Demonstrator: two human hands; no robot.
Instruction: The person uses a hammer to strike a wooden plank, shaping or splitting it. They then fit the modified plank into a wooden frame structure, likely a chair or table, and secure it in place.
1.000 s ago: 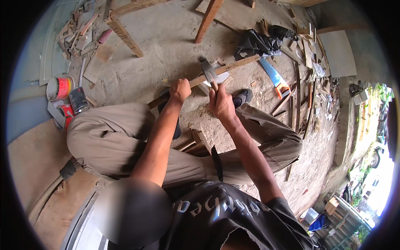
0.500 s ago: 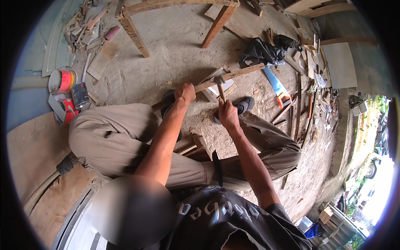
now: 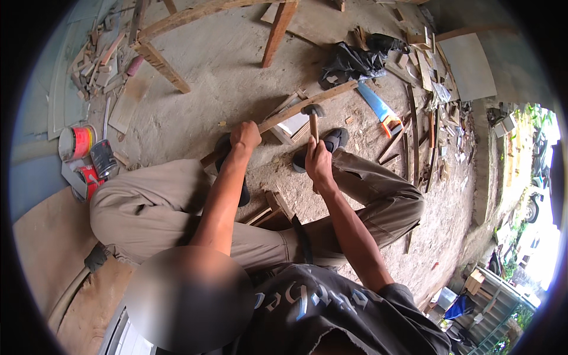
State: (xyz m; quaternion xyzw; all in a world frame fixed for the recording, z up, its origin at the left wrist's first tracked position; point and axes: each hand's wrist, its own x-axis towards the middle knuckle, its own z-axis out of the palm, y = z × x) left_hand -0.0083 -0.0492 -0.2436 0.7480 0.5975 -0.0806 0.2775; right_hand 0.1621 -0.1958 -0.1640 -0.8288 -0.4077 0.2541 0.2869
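A long narrow wooden strip [image 3: 338,92] slants across in front of me, its far end up to the right. My left hand [image 3: 245,136] is closed around it near its left part. In my right hand [image 3: 319,161] is a hammer [image 3: 314,125], gripped by its wooden handle with the dark metal head up. That head overlaps the strip's near edge in the view; whether they touch I cannot tell. Beneath the strip, between my feet, lies a pale box-like wooden piece [image 3: 294,124]. Any nail is too small to make out.
A handsaw [image 3: 378,107] with an orange handle lies to the right, by a black plastic bag [image 3: 349,62]. Scrap wood [image 3: 414,133] litters the right side. Paint cans [image 3: 77,143] stand at the left. A wooden frame [image 3: 275,35] with legs stands ahead.
The hammer head has shifted from over the strip toward its near edge. Both hands keep their grips. The whole view has shifted, so most things sit farther left.
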